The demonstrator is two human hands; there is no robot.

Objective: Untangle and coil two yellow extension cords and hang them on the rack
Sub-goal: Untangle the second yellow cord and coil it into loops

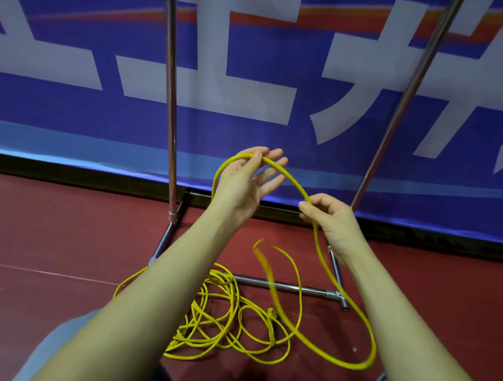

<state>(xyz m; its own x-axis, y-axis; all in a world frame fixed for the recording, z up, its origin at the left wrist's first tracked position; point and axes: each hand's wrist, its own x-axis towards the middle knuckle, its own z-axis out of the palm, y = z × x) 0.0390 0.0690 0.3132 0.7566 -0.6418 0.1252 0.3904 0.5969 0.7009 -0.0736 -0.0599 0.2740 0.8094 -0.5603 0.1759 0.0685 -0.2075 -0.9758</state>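
A yellow cord (291, 178) arcs between my two raised hands. My left hand (245, 181) pinches it at the top of the arc between thumb and forefinger, the other fingers spread. My right hand (330, 220) grips the same cord lower and to the right. From there the cord drops in a long, blurred loop (337, 361) toward the floor. A tangled heap of yellow cord (217, 322) lies on the red floor under my forearms. The metal rack stands right in front, with its left upright (170, 84) and right upright (406, 96).
The rack's base bar (292, 287) lies on the red floor (52, 238) just beyond the heap. A blue banner (248, 126) with large white characters runs behind the rack. My knees show at the bottom edge.
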